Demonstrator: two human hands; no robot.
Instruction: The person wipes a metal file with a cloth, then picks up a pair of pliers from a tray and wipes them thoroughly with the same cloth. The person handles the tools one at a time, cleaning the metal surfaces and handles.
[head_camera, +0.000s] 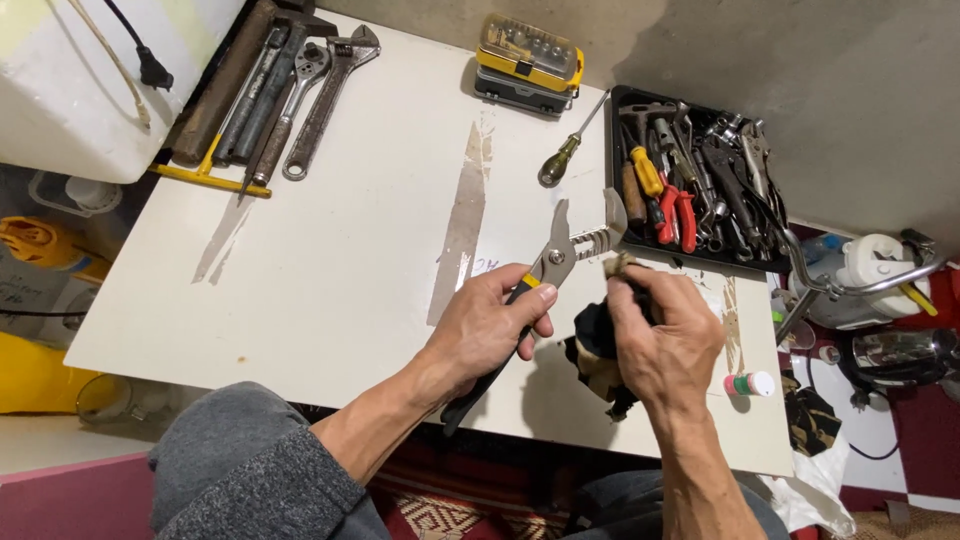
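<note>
left hand (490, 325) clenched round pliers (545, 275) handles, jaws up; right hand (665, 340) pinching dark rag (598, 350) against jaw.

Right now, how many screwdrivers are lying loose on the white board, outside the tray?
1: a screwdriver with a dark handle lies between the yellow bit case and the black tray. Others may be buried in the tray's pile.

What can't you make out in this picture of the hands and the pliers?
- Head view: the pliers handles' middle is hidden inside the left hand.
- The dark rag is partly covered by the right hand; its full shape is unclear.
- Tools in the black tray overlap, so single ones are hard to tell apart.
- The small bottle is too small to identify.
- The white box is cut off by the left edge.
</note>
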